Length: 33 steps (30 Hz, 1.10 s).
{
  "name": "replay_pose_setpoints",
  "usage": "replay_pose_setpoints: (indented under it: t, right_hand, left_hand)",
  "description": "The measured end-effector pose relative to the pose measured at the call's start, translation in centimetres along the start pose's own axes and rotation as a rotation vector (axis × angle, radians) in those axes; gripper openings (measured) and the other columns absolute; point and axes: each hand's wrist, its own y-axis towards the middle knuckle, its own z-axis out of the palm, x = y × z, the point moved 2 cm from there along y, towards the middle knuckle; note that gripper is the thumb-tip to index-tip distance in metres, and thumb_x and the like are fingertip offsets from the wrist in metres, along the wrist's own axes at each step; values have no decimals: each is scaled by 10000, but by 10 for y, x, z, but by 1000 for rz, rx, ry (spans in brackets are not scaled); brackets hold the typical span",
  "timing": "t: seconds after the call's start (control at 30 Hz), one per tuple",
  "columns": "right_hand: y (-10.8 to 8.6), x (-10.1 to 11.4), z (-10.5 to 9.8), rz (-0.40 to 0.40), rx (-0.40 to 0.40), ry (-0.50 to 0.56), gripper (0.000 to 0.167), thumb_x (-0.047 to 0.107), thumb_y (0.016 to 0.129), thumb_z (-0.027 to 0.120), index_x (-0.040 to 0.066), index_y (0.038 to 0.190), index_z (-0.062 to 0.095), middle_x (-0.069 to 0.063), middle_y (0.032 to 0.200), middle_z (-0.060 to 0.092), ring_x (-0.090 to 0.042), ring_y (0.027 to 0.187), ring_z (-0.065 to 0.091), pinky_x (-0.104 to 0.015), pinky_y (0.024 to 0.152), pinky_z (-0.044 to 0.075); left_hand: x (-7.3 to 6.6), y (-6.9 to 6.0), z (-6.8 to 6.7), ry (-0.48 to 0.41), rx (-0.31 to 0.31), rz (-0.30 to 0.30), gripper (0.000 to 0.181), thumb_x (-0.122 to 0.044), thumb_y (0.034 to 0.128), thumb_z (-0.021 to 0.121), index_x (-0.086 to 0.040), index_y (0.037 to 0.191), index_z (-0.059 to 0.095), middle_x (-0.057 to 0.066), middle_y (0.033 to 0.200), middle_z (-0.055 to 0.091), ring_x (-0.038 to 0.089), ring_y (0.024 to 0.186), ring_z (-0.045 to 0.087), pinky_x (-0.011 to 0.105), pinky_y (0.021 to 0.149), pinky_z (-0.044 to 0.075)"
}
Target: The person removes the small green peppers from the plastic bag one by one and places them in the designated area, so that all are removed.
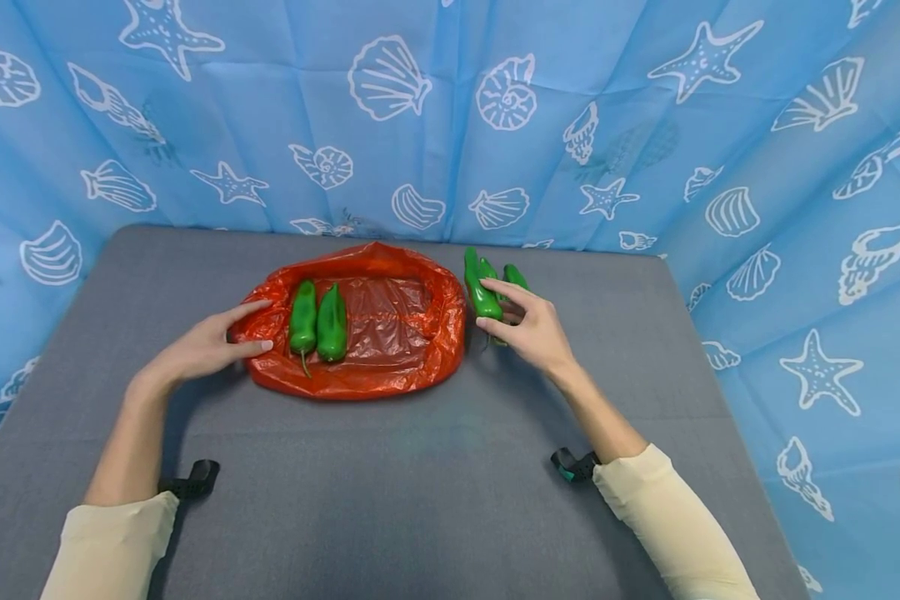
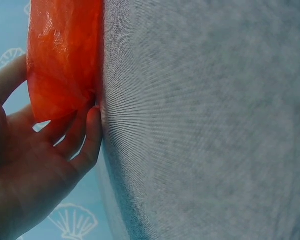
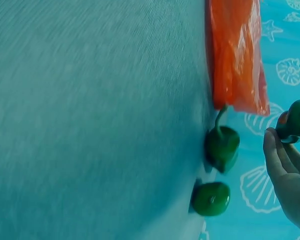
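An opened red plastic bag (image 1: 378,387) lies on the grey table, with two green peppers (image 1: 332,325) side by side in its left part. The left hand (image 1: 202,346) holds the bag's left end, thumb at the near side; in the left wrist view the fingers (image 2: 92,130) of that hand lie around and under the red plastic (image 2: 65,55). Right of the bag, the right hand (image 1: 528,329) pinches a green pepper (image 1: 482,292). The right wrist view shows this pepper (image 3: 297,120) raised off the table in the right hand (image 3: 290,175).
Two more green peppers (image 1: 515,275) lie behind the right hand; the right wrist view shows them (image 3: 211,199) on the table beside the bag (image 3: 237,60). A blue curtain (image 1: 435,125) with shell and starfish prints hangs behind and beside the grey table (image 1: 390,500).
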Motion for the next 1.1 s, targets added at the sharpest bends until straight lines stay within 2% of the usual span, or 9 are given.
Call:
replay_pose_setpoints:
  t: [0.17, 0.33, 0.63, 0.87, 1.1]
  right_hand:
    - [-2, -6, -10, 3, -16, 12, 536, 0, 871, 744, -28, 1373, 560, -232, 1419, 514, -402, 1171, 595, -515, 967, 500]
    - [-3, -12, -18, 8, -29, -5, 539, -1, 874, 740, -26, 1379, 556, -218, 1429, 513, -380, 1182, 594, -495, 975, 499]
    - [-5, -25, -31, 24, -54, -44, 547, 8, 878, 739, -5, 1392, 553, -210, 1425, 528, -371, 1164, 616, -414, 945, 528]
    - [-7, -35, -43, 51, -68, -70, 541, 18, 892, 726, 6, 1402, 546, -241, 1379, 554, -388, 1125, 637, -228, 826, 558]
    - [-8, -44, -50, 76, -74, -161, 533, 60, 909, 720, 16, 1409, 542, -283, 1299, 592, -414, 1066, 657, -236, 779, 572]
  left_hand:
    - [0, 0, 1, 3, -3, -3, 806, -433, 977, 613, -119, 1594, 199, 331, 1585, 153, 550, 1427, 141, 726, 1084, 176]
    - [0, 0, 1, 12, -3, -11, 805, -429, 976, 617, -112, 1591, 206, 330, 1584, 161, 546, 1427, 150, 722, 1084, 184]
    - [1, 2, 1, 10, -9, 6, 788, -396, 978, 625, -110, 1589, 216, 336, 1575, 181, 548, 1416, 180, 713, 1082, 204]
    - [0, 2, 1, 12, -11, 6, 791, -410, 975, 626, -110, 1587, 224, 330, 1576, 190, 534, 1421, 189, 705, 1088, 211]
    - [0, 1, 1, 8, -9, 6, 791, -406, 977, 623, -110, 1589, 218, 330, 1579, 179, 540, 1423, 175, 712, 1087, 200]
